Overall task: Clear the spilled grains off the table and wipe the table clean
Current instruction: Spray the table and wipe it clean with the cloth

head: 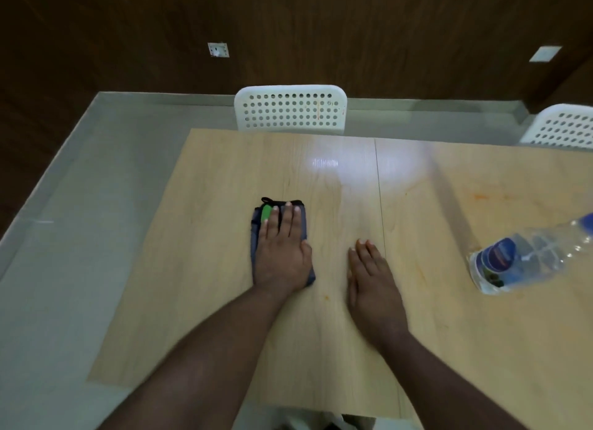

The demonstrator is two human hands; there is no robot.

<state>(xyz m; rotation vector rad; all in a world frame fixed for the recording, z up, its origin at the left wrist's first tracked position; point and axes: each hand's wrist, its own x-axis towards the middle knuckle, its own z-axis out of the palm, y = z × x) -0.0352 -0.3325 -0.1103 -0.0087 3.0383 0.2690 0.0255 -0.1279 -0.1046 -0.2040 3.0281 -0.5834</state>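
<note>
The left hand (282, 253) is lying flat, fingers straight, pressing a folded dark grey cloth (256, 237) with a green tag onto the light wooden tabletop (208, 285). The right hand (372, 282) is resting palm-down just beside it, fingers extended, holding nothing. A clear plastic bottle (526, 256) is lying on its side well to the right. Two white perforated chairs (290, 109) are standing at the far edge

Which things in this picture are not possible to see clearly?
- Head view: cloth is mostly covered by the left hand; its full shape is hidden.
- Bottle: cap end cut by the right edge, label blurred.
- Grains: none can be made out on the table; too small to tell.
</note>
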